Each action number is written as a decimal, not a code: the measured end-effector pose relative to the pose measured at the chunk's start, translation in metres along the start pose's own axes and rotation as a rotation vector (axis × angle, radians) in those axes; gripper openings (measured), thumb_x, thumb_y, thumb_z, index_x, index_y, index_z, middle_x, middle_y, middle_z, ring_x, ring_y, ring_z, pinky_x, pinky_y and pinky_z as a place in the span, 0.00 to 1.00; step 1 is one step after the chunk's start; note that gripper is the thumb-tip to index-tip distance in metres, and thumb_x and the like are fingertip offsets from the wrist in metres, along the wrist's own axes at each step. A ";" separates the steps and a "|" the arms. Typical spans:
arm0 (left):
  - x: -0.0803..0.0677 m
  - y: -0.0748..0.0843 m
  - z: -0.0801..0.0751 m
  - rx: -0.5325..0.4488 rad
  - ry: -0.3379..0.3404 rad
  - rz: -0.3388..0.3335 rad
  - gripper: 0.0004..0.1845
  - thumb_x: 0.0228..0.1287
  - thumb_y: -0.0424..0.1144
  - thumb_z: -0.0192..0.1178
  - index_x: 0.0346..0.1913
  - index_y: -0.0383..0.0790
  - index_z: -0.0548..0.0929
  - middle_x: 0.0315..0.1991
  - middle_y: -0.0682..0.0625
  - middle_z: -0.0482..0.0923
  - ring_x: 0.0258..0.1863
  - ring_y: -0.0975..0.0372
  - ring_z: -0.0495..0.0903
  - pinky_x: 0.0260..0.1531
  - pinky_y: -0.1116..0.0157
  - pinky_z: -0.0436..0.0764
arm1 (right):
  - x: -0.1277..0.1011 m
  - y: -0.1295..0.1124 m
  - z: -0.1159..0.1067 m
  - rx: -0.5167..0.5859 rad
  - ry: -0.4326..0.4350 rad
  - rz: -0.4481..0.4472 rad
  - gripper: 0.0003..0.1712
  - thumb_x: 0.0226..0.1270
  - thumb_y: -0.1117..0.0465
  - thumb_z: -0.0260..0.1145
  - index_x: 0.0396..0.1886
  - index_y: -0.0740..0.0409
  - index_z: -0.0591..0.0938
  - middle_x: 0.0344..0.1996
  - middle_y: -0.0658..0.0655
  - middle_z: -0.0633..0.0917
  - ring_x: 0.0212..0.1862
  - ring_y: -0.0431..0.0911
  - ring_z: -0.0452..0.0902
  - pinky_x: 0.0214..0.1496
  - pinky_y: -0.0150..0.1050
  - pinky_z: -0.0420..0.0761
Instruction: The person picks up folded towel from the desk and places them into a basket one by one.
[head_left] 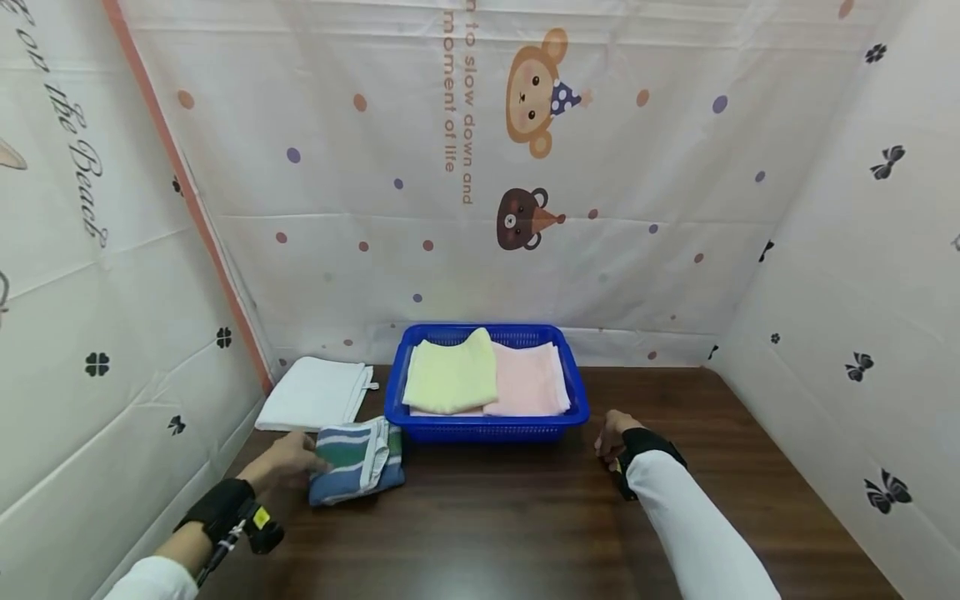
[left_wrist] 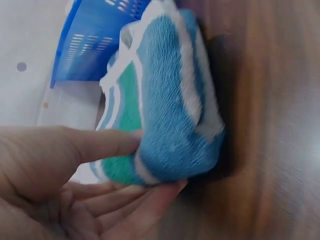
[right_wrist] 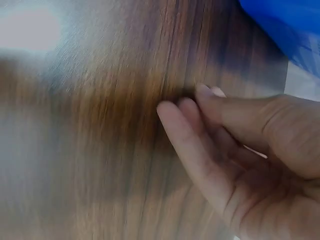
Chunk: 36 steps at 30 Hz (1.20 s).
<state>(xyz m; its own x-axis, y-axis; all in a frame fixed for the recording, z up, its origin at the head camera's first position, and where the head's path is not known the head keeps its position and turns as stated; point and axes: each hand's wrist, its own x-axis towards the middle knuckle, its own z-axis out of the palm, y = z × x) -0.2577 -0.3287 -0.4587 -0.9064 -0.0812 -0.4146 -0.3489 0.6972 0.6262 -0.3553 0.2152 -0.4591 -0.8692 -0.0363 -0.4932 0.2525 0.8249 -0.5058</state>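
My left hand (head_left: 288,460) pinches the left end of a folded towel with blue, green and white stripes (head_left: 352,468). In the left wrist view the thumb lies on top of the striped towel (left_wrist: 167,100) and the other fingers reach under its edge. My right hand (head_left: 617,432) is beside the right end of a blue plastic basket (head_left: 480,430), low over the table. Its fingers (right_wrist: 182,135) are loosely bent, and nothing is between them and the thumb.
A folded pale yellow towel (head_left: 452,375) and a pink towel (head_left: 528,382) lie in the basket. Behind the striped towel is a folded white towel (head_left: 315,392). The dark wooden table (head_left: 510,533) is bounded by printed white sheets (head_left: 330,283) at the back and sides.
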 end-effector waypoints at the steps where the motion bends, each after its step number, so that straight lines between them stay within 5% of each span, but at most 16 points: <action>1: -0.004 -0.002 0.002 -0.012 -0.028 0.011 0.25 0.61 0.33 0.70 0.51 0.15 0.74 0.41 0.33 0.80 0.38 0.52 0.84 0.40 0.55 0.89 | -0.007 -0.001 -0.001 0.016 -0.023 0.006 0.02 0.60 0.77 0.69 0.31 0.71 0.87 0.26 0.58 0.87 0.25 0.44 0.81 0.33 0.37 0.87; 6: -0.015 0.002 0.017 -0.060 -0.143 0.048 0.21 0.60 0.36 0.72 0.46 0.21 0.78 0.38 0.41 0.81 0.35 0.57 0.83 0.39 0.57 0.89 | -0.034 -0.009 -0.001 0.021 -0.234 0.013 0.17 0.67 0.64 0.72 0.46 0.77 0.83 0.23 0.55 0.86 0.22 0.40 0.82 0.36 0.36 0.88; 11: -0.012 0.036 0.053 -0.067 -0.143 0.112 0.29 0.56 0.36 0.75 0.54 0.19 0.77 0.40 0.40 0.83 0.34 0.57 0.86 0.35 0.58 0.90 | -0.039 -0.006 0.014 0.022 -0.330 -0.062 0.21 0.70 0.49 0.70 0.33 0.65 0.87 0.20 0.52 0.84 0.22 0.39 0.81 0.35 0.37 0.89; 17: -0.018 0.075 0.108 -0.130 -0.162 0.260 0.23 0.54 0.35 0.77 0.48 0.23 0.82 0.33 0.43 0.85 0.26 0.58 0.86 0.29 0.59 0.89 | -0.057 -0.010 0.037 0.092 -0.340 -0.215 0.29 0.76 0.42 0.61 0.39 0.66 0.88 0.27 0.56 0.88 0.27 0.41 0.84 0.33 0.40 0.89; 21: -0.022 0.090 0.131 -0.176 -0.212 0.282 0.21 0.59 0.37 0.74 0.49 0.25 0.83 0.34 0.45 0.85 0.27 0.60 0.85 0.30 0.59 0.89 | -0.073 -0.026 0.060 0.106 -0.375 -0.343 0.28 0.79 0.46 0.58 0.43 0.69 0.87 0.31 0.56 0.87 0.32 0.43 0.83 0.36 0.44 0.90; 25: -0.021 0.101 0.144 -0.221 -0.261 0.258 0.26 0.63 0.40 0.72 0.55 0.23 0.80 0.38 0.45 0.85 0.30 0.61 0.85 0.33 0.59 0.90 | -0.082 -0.041 0.080 0.144 -0.341 -0.395 0.28 0.80 0.48 0.57 0.35 0.70 0.84 0.25 0.54 0.80 0.30 0.44 0.79 0.37 0.47 0.90; 30: -0.021 0.106 0.155 -0.328 -0.281 0.205 0.26 0.65 0.43 0.70 0.54 0.24 0.78 0.40 0.43 0.85 0.33 0.60 0.85 0.37 0.57 0.90 | -0.084 -0.049 0.091 0.219 -0.274 -0.337 0.35 0.82 0.38 0.48 0.32 0.64 0.81 0.24 0.52 0.75 0.31 0.45 0.78 0.38 0.49 0.90; 36: -0.019 0.106 0.160 -0.380 -0.324 0.187 0.28 0.65 0.43 0.69 0.57 0.24 0.74 0.41 0.43 0.82 0.34 0.60 0.82 0.39 0.58 0.89 | -0.081 -0.049 0.096 0.114 -0.197 -0.359 0.20 0.74 0.46 0.66 0.30 0.59 0.80 0.23 0.48 0.75 0.29 0.41 0.74 0.35 0.41 0.87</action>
<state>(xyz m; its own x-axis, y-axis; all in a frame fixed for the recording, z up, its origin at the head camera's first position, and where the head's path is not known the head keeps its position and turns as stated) -0.2392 -0.1397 -0.4897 -0.8622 0.2859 -0.4182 -0.3049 0.3663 0.8791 -0.2564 0.1238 -0.4624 -0.8157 -0.4263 -0.3911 0.0033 0.6725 -0.7401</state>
